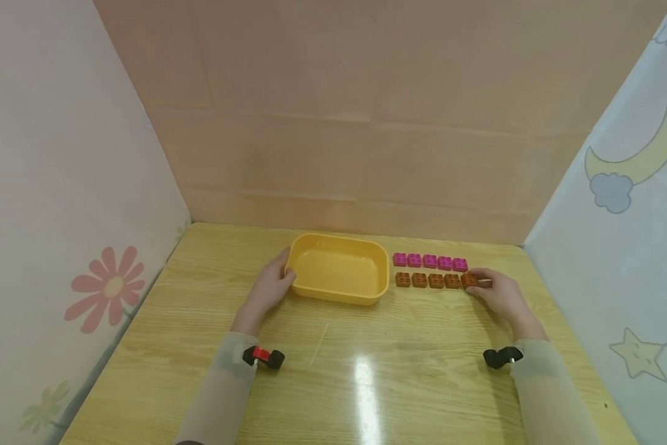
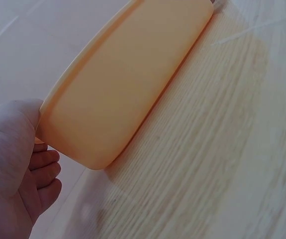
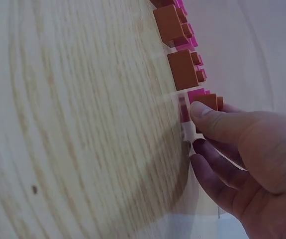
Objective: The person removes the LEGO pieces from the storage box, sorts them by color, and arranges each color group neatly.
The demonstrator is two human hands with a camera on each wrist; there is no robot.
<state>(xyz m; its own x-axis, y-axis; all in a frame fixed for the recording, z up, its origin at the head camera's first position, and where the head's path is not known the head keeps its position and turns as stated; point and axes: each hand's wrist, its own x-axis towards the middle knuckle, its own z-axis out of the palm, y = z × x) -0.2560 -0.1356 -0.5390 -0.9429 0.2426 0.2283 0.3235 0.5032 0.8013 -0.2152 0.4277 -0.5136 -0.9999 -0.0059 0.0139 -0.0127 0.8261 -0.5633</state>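
Note:
A shallow yellow tray (image 1: 339,295) sits toward the back of the table. My left hand (image 1: 270,285) grips its left end, thumb over the rim and the other fingers along the outer wall, as the left wrist view also shows. At the right, my right hand (image 1: 497,293) pinches a brown toy brick (image 3: 206,101) between thumb and fingers. That brick is at the right end of a row of brown bricks (image 1: 436,281). Behind them runs a parallel row of magenta bricks (image 1: 430,261), studs up.
The wooden table (image 1: 322,383) meets a plain backdrop (image 1: 355,154) behind the tray. Printed cloth panels with a flower (image 1: 113,286) and a moon (image 1: 639,157) flank it left and right. Both wrists wear small black camera mounts (image 1: 502,356).

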